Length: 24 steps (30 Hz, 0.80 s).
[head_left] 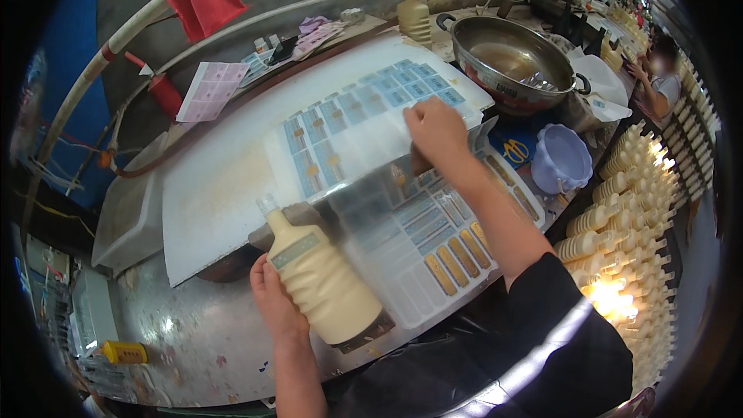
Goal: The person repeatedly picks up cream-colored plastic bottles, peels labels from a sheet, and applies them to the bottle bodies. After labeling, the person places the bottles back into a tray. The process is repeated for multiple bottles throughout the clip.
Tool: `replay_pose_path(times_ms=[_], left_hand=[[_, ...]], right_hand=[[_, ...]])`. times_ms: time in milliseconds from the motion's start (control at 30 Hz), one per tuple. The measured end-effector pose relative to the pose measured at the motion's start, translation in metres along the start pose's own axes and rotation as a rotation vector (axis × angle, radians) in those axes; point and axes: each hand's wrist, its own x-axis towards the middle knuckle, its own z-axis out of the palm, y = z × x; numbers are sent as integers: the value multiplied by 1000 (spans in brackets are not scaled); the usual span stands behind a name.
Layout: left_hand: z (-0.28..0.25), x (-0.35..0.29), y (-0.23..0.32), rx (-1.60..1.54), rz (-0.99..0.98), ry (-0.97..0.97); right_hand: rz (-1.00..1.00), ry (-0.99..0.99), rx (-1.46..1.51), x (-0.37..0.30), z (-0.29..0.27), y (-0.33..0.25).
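My left hand (275,294) grips a cream-coloured bottle (329,282) by its left side. The bottle tilts with its narrow neck up and to the left, and a greenish-grey band runs across its shoulder. My right hand (438,131) is closed over blue-and-white label sheets (344,120) on a slanted white board (220,186). What its fingers hold, if anything, is hidden. Below the board's near edge, by my right forearm, lies clear plastic with blue label strips (428,224) and gold label strips (458,262).
A wide metal pan (503,50) and a lavender bucket (559,159) stand to the right, near yellow-handled scissors (514,151). Rows of cream bottles (619,217) fill the right side; another person (659,81) is beyond. A yellow bottle (124,352) lies on the metal table (193,333).
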Motion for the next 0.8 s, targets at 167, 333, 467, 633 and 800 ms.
replay_pose_path(times_ms=[167, 333, 467, 633, 800], left_hand=[[-6, -3, -10, 33, -6, 26], [-23, -42, -9, 81, -11, 63], [-17, -67, -20, 363, 173, -37], [-16, -84, -19, 471, 146, -49], [-36, -95, -31, 666, 302, -98]], right_hand=[[-98, -186, -333, 18, 1, 59], [-360, -336, -227, -30, -33, 38], [-412, -76, -146, -34, -31, 44], [-404, -137, -326, 2, -7, 67], [-568, -37, -213, -22, -14, 58]])
